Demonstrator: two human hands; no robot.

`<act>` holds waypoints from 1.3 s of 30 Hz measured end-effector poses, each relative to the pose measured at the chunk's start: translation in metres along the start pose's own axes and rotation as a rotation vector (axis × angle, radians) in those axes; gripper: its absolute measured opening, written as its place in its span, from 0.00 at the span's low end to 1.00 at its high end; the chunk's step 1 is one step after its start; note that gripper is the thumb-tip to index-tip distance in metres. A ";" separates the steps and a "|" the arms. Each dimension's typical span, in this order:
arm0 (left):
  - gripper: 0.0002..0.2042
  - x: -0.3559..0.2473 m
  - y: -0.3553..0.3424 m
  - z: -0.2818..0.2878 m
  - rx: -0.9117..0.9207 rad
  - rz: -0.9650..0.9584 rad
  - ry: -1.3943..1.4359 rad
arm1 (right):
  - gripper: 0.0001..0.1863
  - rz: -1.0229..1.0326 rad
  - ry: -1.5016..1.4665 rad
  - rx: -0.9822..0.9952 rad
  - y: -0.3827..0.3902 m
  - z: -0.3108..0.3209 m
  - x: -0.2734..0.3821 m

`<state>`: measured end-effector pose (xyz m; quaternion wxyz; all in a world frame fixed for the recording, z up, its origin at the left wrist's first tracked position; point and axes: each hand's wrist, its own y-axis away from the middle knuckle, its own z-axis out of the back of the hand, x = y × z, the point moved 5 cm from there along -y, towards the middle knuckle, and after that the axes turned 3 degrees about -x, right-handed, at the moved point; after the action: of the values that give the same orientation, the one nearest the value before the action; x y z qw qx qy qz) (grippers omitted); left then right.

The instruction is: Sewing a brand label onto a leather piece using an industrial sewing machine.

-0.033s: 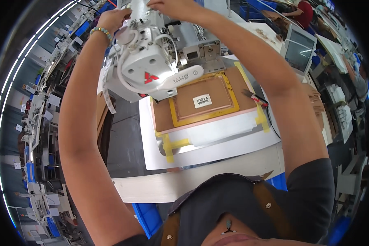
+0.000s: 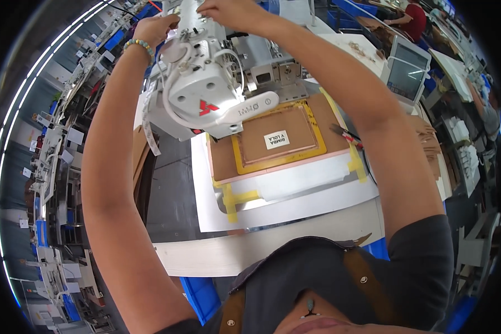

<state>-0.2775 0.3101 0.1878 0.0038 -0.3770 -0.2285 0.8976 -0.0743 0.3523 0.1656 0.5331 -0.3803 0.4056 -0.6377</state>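
Both my arms reach up to the top of a white industrial sewing machine [image 2: 197, 92]. My left hand [image 2: 157, 29], with a beaded bracelet at the wrist, is at the left side of the machine's upper part, its fingertips drawn together. Fingers of my right hand [image 2: 224, 12] are pinched just above the machine's top. Whatever lies between the fingertips of either hand is too small to make out. Below the machine head, a brown panel [image 2: 339, 133] carries a yellow rectangular frame [image 2: 281, 162] with a small white label [image 2: 276, 140] inside it.
Red-handled snips [image 2: 350, 137] lie right of the frame. Yellow tape [image 2: 245, 196] and a white sheet [image 2: 211, 214] are under the panel. A tape strip [image 2: 149, 133] hangs left of the machine. At the right stand a screen [image 2: 407, 72] and brown pieces [image 2: 424, 133]; a co-worker in red [image 2: 414, 18] sits behind.
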 end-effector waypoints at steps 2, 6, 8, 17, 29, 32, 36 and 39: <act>0.11 0.014 0.013 0.033 -0.022 0.288 0.145 | 0.11 -0.063 0.034 0.124 -0.017 -0.033 0.021; 0.12 0.018 0.037 0.055 -0.026 0.373 0.201 | 0.15 -0.006 0.068 0.201 -0.015 -0.052 0.046; 0.12 0.013 0.040 0.056 0.040 0.314 0.120 | 0.18 0.038 0.095 0.203 -0.013 -0.049 0.049; 0.15 -0.034 0.046 0.031 0.112 -0.160 -0.576 | 0.21 -0.166 0.130 0.255 0.000 -0.042 0.048; 0.11 -0.078 0.057 -0.015 0.242 -0.409 -1.066 | 0.16 -0.055 0.081 0.433 -0.036 -0.061 -0.005; 0.11 -0.096 0.081 -0.023 0.239 -0.319 -1.043 | 0.17 0.141 0.294 0.428 -0.036 -0.049 -0.007; 0.12 -0.112 0.087 -0.058 0.170 -0.283 -1.161 | 0.17 -0.097 0.147 0.677 -0.046 -0.028 -0.020; 0.13 -0.108 0.075 -0.082 0.166 -0.209 -1.155 | 0.11 -0.199 -0.107 0.962 -0.069 -0.033 0.007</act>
<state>-0.1322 0.2571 0.1798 -0.0034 0.1987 -0.1585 0.9672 -0.1309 0.3566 0.2167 0.6050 -0.1603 -0.0011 -0.7799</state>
